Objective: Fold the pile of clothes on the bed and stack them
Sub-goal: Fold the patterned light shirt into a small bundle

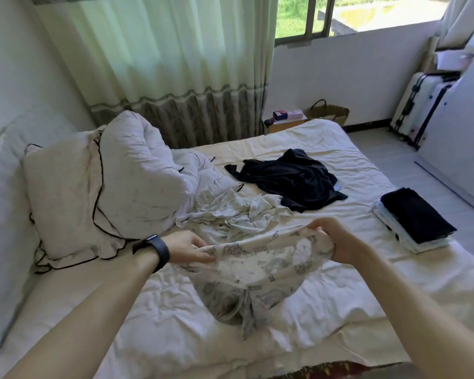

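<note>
Over the bed (pixel 326 310) both hands (pixel 186 248) (pixel 337 240) grip a printed garment (pixel 260 272)

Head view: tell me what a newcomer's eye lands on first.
Front and centre, the left hand and right hand grip a printed garment stretched between them above the bed. Behind it, a black garment lies crumpled mid-bed. At the bed's right edge sits a folded stack topped with dark cloth.
</note>
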